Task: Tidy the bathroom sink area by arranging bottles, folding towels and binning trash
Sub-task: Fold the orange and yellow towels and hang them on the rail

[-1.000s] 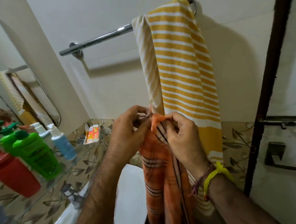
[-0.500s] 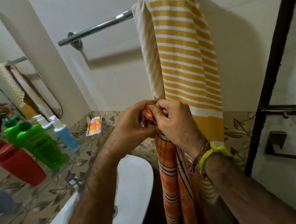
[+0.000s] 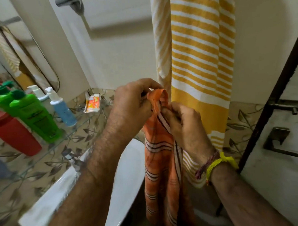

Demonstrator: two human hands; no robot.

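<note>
Orange towel (image 3: 161,163), white-and-dark stripes, bunched

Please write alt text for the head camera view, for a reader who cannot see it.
Left hand and right hand pinch the top of an orange striped towel before a hanging yellow striped towel. Bottles stand on a glass shelf at left.
</note>
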